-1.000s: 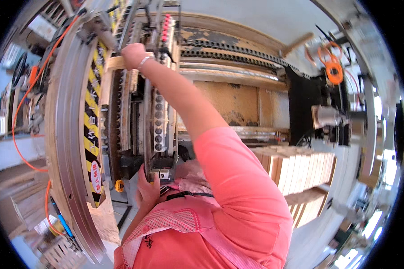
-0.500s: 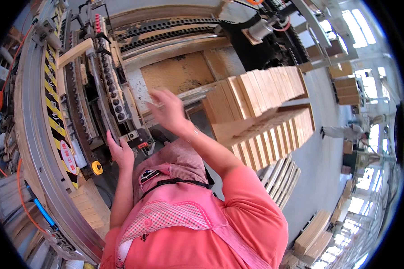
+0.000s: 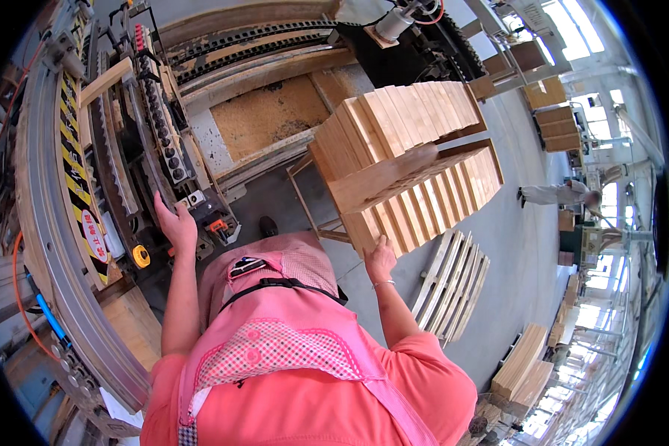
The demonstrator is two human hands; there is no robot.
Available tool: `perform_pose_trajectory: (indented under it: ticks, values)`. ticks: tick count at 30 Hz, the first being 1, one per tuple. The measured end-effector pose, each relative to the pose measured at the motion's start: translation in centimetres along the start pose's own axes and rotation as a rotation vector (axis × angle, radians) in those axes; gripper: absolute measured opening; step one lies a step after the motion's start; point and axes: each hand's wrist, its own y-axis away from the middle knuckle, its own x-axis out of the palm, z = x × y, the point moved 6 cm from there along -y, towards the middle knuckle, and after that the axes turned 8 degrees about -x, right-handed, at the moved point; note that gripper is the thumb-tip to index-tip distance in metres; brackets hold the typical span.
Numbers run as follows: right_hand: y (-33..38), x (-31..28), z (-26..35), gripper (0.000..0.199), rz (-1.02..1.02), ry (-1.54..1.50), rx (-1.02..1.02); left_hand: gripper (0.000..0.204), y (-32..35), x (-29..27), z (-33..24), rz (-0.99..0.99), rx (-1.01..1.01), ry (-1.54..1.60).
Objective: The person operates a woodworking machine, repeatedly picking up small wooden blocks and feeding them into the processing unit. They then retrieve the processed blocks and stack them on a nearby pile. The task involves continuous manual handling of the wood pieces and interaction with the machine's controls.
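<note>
At the near end of the long machine, my left hand (image 3: 177, 229) is open, with fingers stretched up beside the dark metal rail (image 3: 150, 160) and the thumb apart. It holds nothing. To the right, my right hand (image 3: 380, 259) has closed its fingers and thumb on the near end of a wooden board (image 3: 364, 232). This board belongs to the lower row of a stack of pale boards (image 3: 409, 123). The stack stands on a wooden frame (image 3: 308, 204). Part of the grip is hidden behind my fingers.
A yellow round knob (image 3: 140, 256) and an orange-topped fitting (image 3: 217, 227) stick out near my left hand. A slatted pallet (image 3: 453, 286) lies on the floor behind the stack. Further off, a person (image 3: 565, 195) stands near other board piles (image 3: 524, 360).
My right hand has swung from over the machine's front edge to the right, onto the board stack. My left hand stays by the rail end. The view has shifted slightly.
</note>
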Motion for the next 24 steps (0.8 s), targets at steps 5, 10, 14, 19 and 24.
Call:
perform_pose_trajectory:
  ticks: [5,10,14,19,24]
  values:
    - [-1.3,1.7,-1.0,0.046,-0.059,0.018,0.076,0.055,0.0,0.1,0.0,0.018,-0.063,0.009]
    - [-1.4,1.6,-1.5,0.042,-0.152,0.008,0.096,0.056,0.0,0.2,0.1,0.007,-0.038,0.012]
    - [-1.4,0.2,-1.0,0.041,-0.137,-0.039,0.083,0.058,0.2,-0.1,-0.5,-0.008,-0.063,-0.024]
    - [-2.9,-2.8,5.5,0.054,-0.18,-0.313,-0.096,0.065,0.9,-1.1,-2.6,-0.131,0.203,-0.077]
    - [-5.0,-7.6,20.7,0.085,-0.066,-0.788,-0.359,0.055,5.5,-0.9,-7.9,0.217,0.369,0.192]
